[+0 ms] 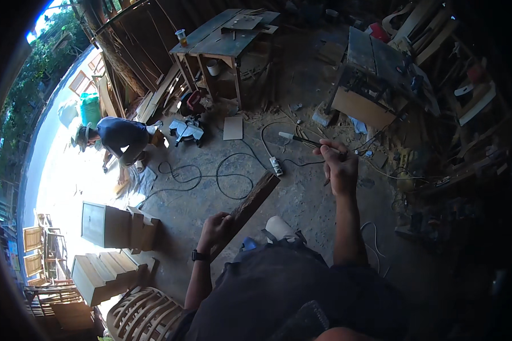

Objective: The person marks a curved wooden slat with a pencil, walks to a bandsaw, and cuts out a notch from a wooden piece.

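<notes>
My left hand (215, 230), with a dark watch on its wrist, is closed round a dark brown length of wood (255, 200). The wood slants up and to the right, its far end standing out well past my fingers. Raised to the right of it, my right hand (340, 170) grips a slim pen-like tool (299, 138) with a dark shaft and a pale end pointing left. Its exact kind is too small to tell. The tool and the wood are apart.
A power strip (276, 166) and looping black cable (217, 176) lie on the concrete floor ahead. A worktable (210, 42) stands at the back, another bench (361, 54) at right. Wooden boxes (105, 278) stand at left, near a curved slatted wooden piece (145, 315). A person (122, 139) bends over at far left.
</notes>
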Available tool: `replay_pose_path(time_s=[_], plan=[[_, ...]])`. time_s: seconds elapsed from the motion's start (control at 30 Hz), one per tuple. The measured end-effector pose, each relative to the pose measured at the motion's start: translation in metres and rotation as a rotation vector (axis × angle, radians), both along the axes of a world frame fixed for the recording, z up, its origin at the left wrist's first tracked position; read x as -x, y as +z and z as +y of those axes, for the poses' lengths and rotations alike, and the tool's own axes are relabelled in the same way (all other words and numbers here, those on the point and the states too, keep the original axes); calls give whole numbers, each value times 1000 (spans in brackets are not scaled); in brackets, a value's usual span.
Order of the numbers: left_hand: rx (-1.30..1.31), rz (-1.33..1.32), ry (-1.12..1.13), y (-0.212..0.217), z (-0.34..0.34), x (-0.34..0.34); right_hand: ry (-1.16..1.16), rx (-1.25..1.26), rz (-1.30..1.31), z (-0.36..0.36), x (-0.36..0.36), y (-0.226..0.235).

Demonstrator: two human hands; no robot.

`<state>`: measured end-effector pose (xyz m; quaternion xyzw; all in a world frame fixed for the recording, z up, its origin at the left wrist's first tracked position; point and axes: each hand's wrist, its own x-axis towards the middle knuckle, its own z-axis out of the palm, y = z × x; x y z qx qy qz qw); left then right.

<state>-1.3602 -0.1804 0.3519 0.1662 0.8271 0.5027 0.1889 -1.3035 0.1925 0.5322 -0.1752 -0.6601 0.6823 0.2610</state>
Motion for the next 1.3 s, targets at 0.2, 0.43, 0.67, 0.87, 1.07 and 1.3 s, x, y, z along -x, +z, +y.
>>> replay_pose_path(time_s=[0.2,0.43,0.67,0.87,1.07,1.3], plan=[[325,-205,8,-103,-17,122,-286,361,-181,95,75,-155],[729,-249,408,-234,-44,162,-260,517,-370,134,244,-247],[495,-629,818,-234,-3,215,56,587,-414,146,449,-250],[431,-793,862,-261,30,302,172,612,-522,146,633,-273],[638,-750,743,-293,75,470,154,701,-527,164,835,-288],[475,-467,523,-184,134,728,18,738,-459,220,999,-246]])
